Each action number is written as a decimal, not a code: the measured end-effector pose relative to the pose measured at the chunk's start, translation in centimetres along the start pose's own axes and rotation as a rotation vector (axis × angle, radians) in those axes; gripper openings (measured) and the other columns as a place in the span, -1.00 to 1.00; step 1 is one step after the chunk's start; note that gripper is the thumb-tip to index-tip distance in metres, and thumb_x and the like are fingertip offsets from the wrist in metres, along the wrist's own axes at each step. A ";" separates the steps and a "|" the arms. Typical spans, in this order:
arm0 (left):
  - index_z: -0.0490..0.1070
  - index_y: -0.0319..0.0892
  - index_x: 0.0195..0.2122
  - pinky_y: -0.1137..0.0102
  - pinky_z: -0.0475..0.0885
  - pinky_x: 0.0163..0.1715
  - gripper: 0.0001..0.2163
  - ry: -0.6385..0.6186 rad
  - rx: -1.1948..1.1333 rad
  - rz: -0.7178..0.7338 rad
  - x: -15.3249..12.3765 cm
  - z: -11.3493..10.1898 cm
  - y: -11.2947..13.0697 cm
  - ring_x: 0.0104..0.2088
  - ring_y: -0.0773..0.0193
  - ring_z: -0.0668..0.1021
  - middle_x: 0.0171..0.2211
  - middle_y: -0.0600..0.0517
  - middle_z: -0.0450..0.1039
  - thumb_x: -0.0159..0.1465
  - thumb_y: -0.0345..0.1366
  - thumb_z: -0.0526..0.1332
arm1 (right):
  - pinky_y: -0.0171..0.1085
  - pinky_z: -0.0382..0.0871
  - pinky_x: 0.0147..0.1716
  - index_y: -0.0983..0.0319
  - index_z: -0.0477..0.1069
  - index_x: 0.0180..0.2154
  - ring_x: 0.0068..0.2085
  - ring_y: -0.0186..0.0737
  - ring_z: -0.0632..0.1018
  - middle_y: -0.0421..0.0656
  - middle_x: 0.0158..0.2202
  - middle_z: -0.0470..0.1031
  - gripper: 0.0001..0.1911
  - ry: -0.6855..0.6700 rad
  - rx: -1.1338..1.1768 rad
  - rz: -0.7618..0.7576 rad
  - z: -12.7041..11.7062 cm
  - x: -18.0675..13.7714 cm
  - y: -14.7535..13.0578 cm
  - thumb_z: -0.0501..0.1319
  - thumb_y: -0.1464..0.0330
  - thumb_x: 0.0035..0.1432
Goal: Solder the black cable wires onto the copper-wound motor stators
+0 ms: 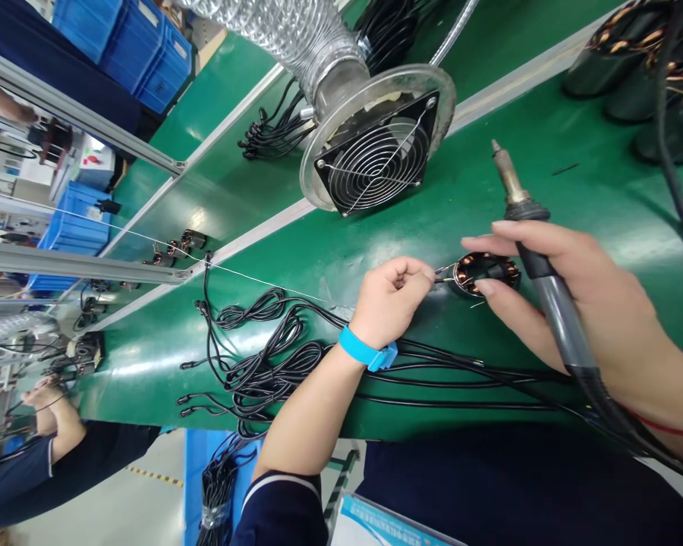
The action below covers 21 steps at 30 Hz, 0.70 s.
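A small round motor stator with copper windings (486, 271) lies on the green belt (250, 205). My left hand (391, 301), with a blue wristband, is closed in a pinch on a thin wire end right beside the stator. My right hand (569, 296) holds a soldering iron (532, 246) between its fingers, tip pointing up and away, while thumb and forefinger touch the stator's edges. The iron's black cord runs back along my right forearm.
Bundles of black cables (262, 356) lie across the belt at my left forearm. A fume extractor fan on a foil duct (376, 152) stands just behind the work. More wound stators (637, 53) sit at upper right. Another person's hands (48, 402) work at the left; blue crates (142, 45) behind.
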<state>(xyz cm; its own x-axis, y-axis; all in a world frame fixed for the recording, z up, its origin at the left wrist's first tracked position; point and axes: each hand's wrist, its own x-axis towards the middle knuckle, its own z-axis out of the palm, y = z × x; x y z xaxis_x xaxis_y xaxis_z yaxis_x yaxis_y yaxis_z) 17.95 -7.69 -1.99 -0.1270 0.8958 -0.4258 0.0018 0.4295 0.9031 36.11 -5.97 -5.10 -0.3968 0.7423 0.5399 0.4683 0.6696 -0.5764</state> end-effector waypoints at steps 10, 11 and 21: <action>0.42 -0.23 -0.51 0.48 0.26 -0.45 -0.86 -0.025 -0.004 0.033 -0.1 -0.1 -0.4 -0.54 0.46 0.33 -0.59 0.14 0.34 0.20 -0.45 0.28 | -0.18 0.42 -0.09 0.16 0.21 0.28 -0.12 -0.14 0.56 -0.15 -0.17 0.58 -0.55 0.030 -0.003 -0.029 0.3 0.2 0.2 0.18 0.33 0.42; 0.42 -0.24 -0.50 0.48 0.26 -0.45 -0.86 -0.028 0.002 0.037 -0.1 -0.2 -0.5 -0.54 0.46 0.33 -0.59 0.14 0.34 0.21 -0.45 0.29 | -0.16 0.41 -0.11 0.16 0.20 0.28 -0.14 -0.13 0.55 -0.16 -0.19 0.58 -0.54 0.033 0.001 -0.024 0.4 0.2 0.2 0.18 0.33 0.41; 0.46 -0.24 -0.42 0.50 0.29 -0.48 -0.87 -0.058 0.071 0.179 -0.5 -0.6 -1.5 -0.54 0.45 0.34 -0.54 0.12 0.37 0.27 -0.36 0.28 | -0.11 0.36 -0.19 0.11 0.19 0.27 -0.21 -0.12 0.52 -0.20 -0.24 0.55 -0.55 -0.001 0.024 -0.081 1.2 0.3 -0.4 0.16 0.35 0.41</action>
<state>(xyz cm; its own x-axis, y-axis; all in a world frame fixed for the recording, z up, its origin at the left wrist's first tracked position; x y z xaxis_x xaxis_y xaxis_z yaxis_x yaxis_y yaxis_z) 17.37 -8.90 -3.08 -0.0610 0.9628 -0.2631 0.0893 0.2678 0.9593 34.86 -6.01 -5.43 -0.4336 0.6859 0.5844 0.4161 0.7277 -0.5453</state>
